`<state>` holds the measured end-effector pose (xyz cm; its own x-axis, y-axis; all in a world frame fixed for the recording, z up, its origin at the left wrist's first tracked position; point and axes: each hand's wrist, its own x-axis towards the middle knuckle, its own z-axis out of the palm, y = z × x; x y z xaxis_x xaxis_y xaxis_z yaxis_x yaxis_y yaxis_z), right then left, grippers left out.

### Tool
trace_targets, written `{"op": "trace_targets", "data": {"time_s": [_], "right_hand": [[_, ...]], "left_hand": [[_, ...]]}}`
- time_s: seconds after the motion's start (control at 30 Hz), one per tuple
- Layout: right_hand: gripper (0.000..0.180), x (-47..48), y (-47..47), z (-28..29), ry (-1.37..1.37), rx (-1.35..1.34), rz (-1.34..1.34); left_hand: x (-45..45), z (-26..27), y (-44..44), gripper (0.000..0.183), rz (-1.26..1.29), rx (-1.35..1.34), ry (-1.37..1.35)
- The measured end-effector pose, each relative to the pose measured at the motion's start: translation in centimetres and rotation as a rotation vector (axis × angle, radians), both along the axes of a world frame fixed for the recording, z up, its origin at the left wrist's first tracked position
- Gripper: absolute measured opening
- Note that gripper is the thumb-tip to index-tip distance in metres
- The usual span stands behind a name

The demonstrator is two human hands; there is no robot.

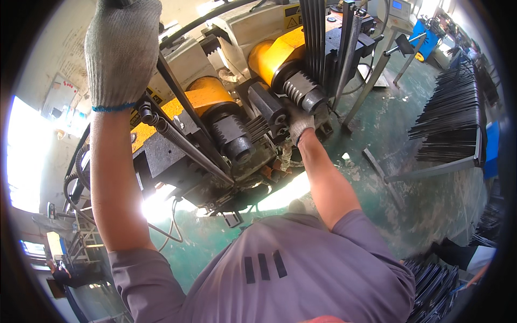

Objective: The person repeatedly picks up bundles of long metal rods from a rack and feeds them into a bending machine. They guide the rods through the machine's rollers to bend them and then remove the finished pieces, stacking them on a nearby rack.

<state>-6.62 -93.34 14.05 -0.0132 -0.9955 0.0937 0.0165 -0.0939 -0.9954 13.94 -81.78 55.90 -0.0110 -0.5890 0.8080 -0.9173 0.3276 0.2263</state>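
Note:
My left hand (pixel 123 56), in a grey knitted glove with a blue cuff edge, is raised at the upper left. It is closed around a dark metal part (pixel 121 3), mostly cut off by the top of the view. A dark flat bar (pixel 177 91) slants down from behind this glove into the machine. My right hand (pixel 302 123), also gloved, reaches in beside a black metal block (pixel 266 103) and below a ridged steel roller (pixel 301 89); its fingers are in shadow and hidden. Several thin bars (pixel 257 128) lie between the block and a second ridged roller (pixel 230 131).
Yellow housings (pixel 276 52) carry the rollers. Upright dark bars (pixel 313 40) and a coil spring (pixel 354 34) stand at right, another spring (pixel 167 131) at left. Bundled dark strips (pixel 448 105) fill a rack. A metal stand (pixel 371 84) rises from the green floor (pixel 428 194). Cables (pixel 173 226) hang below.

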Motion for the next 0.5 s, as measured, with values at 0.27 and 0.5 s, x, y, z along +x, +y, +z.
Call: {"op": "trace_targets", "data": {"time_s": [0.27, 0.5], "right_hand": [[0.028, 0.2, 1.7, 4.0, -0.412, 0.268, -0.023], [0.039, 0.3, 2.6, 5.1, -0.368, 0.102, -0.074]], "left_hand": [[-0.5, 0.5, 0.1, 0.027, 0.008, 0.082, 0.098], [1.7, 0.9, -0.2, 0.025, -0.063, 0.036, -0.245]]}}
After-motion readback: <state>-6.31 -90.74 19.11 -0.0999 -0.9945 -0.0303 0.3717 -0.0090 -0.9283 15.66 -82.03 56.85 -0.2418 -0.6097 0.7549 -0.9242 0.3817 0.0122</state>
